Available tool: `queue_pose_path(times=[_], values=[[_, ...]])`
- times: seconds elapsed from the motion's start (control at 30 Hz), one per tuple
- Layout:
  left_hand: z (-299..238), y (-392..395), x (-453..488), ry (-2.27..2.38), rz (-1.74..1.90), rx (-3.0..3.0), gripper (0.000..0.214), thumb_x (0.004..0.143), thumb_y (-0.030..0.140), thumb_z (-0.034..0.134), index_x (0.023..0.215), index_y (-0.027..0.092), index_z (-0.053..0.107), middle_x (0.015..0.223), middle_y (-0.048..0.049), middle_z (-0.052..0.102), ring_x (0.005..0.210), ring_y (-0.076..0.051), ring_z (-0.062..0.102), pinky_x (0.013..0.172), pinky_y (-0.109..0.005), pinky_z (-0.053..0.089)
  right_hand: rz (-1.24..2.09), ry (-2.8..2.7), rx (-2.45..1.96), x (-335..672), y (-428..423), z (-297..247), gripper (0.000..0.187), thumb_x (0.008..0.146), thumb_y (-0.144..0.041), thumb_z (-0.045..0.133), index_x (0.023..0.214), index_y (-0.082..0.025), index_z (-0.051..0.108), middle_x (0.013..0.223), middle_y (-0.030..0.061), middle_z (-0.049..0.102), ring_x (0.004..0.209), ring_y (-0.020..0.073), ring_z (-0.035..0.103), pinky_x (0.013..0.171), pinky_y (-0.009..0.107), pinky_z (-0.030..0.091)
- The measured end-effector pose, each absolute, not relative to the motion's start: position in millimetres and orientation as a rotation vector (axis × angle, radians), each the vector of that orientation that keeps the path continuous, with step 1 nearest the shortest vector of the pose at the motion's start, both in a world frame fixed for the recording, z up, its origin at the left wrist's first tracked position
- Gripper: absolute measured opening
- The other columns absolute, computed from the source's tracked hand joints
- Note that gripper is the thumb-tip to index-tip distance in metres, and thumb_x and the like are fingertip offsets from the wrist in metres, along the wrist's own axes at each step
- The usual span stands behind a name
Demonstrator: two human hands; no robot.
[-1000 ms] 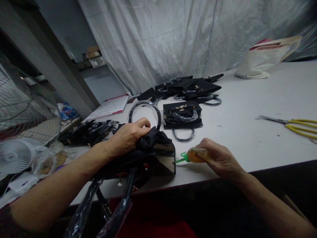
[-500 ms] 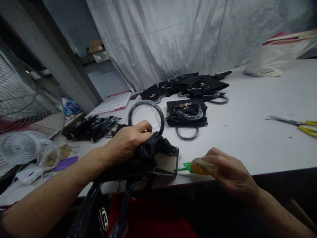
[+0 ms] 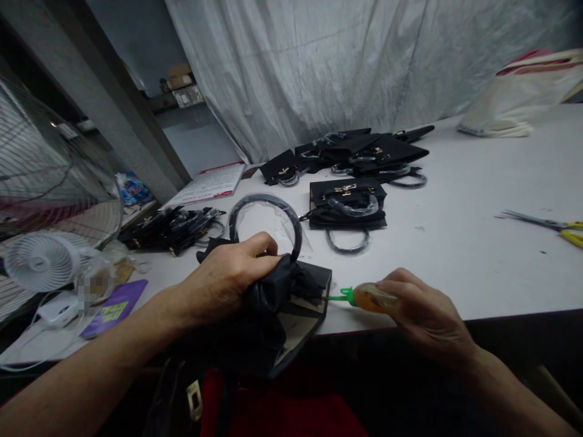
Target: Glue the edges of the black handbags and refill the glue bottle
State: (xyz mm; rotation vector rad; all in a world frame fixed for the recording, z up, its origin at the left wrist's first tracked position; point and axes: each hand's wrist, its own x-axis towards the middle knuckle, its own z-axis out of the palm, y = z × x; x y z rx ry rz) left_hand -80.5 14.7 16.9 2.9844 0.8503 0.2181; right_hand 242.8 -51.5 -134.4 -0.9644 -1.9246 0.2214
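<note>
My left hand [image 3: 241,273] is closed on a black handbag [image 3: 268,325] at the table's front edge, bunching its dark lining. One plastic-wrapped handle [image 3: 265,200] of the bag arches up beyond my fingers. Its right end faces up, with a pale beige inner panel showing. From the right, my right hand [image 3: 419,309] grips a squeeze glue bottle [image 3: 371,297] with amber contents and a green nozzle. The thin nozzle tip reaches the bag's right corner; whether it touches is too small to tell.
Another black handbag [image 3: 346,204] lies just beyond, with a pile of black bags [image 3: 364,155] behind it and more bags [image 3: 175,227] at left. Yellow-handled scissors [image 3: 546,221] lie at right. A white fan [image 3: 43,261] and a purple packet [image 3: 113,308] are at left.
The held bag has tilted, so its near edge hangs lower and more of the beige panel shows. The nozzle has shifted slightly up along the bag's right edge.
</note>
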Motion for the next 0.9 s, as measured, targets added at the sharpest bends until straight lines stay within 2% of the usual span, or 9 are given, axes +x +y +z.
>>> queue_pose_path(times=[0.1, 0.27, 0.4, 0.53, 0.67, 0.9], values=[[18, 10, -81, 0.841, 0.225, 2.960, 0.023, 0.091, 0.015, 0.051, 0.108, 0.016, 0.067, 0.106, -0.0069, 0.060, 0.076, -0.013, 0.063, 0.065, -0.022, 0.050, 0.310, -1.967, -0.932, 240, -53, -133, 0.027, 0.090, -0.017, 0.058, 0.115, -0.027, 0.061, 0.088, 0.0019, 0.061, 0.069, 0.0147, 0.065, 0.055, 0.023, 0.053], [18, 3, -82, 0.854, 0.223, 2.911, 0.023, 0.091, 0.017, 0.052, 0.107, 0.016, 0.069, 0.104, -0.0065, 0.060, 0.078, -0.014, 0.063, 0.066, -0.023, 0.050, 0.209, -1.879, -0.986, 236, -56, -131, 0.032, 0.089, -0.011, 0.056, 0.115, -0.028, 0.062, 0.090, 0.0019, 0.063, 0.069, 0.0132, 0.066, 0.057, 0.021, 0.053], [19, -2, -85, 0.896, 0.247, 2.833, 0.022, 0.090, 0.016, 0.053, 0.102, 0.016, 0.071, 0.100, -0.0061, 0.060, 0.080, -0.014, 0.063, 0.068, -0.023, 0.049, 0.318, -1.914, -0.967, 235, -58, -131, 0.029, 0.089, -0.018, 0.062, 0.117, -0.028, 0.063, 0.090, 0.0022, 0.064, 0.071, 0.0154, 0.067, 0.057, 0.023, 0.054], [19, -7, -87, 0.937, 0.278, 2.793, 0.019, 0.087, 0.014, 0.056, 0.097, 0.017, 0.072, 0.098, -0.0045, 0.059, 0.080, -0.014, 0.062, 0.070, -0.023, 0.048, 0.206, -1.845, -1.020, 235, -59, -133, 0.031, 0.090, -0.012, 0.058, 0.117, -0.027, 0.062, 0.091, 0.0023, 0.064, 0.072, 0.0146, 0.067, 0.059, 0.023, 0.055], [18, -16, -86, 0.949, 0.325, 2.734, 0.019, 0.084, 0.013, 0.058, 0.095, 0.018, 0.073, 0.099, -0.0039, 0.060, 0.081, -0.013, 0.061, 0.069, -0.022, 0.048, 0.334, -1.908, -0.983, 234, -63, -134, 0.030, 0.091, -0.016, 0.059, 0.118, -0.028, 0.062, 0.090, 0.0020, 0.062, 0.072, 0.0147, 0.066, 0.059, 0.023, 0.055], [12, -31, -92, 0.960, 0.354, 2.638, 0.020, 0.086, 0.013, 0.054, 0.093, 0.019, 0.071, 0.098, -0.0040, 0.060, 0.082, -0.013, 0.061, 0.069, -0.023, 0.048, 0.300, -1.920, -0.962, 229, -73, -130, 0.030, 0.092, -0.015, 0.056, 0.120, -0.027, 0.060, 0.089, 0.0027, 0.061, 0.069, 0.0144, 0.065, 0.056, 0.023, 0.053]])
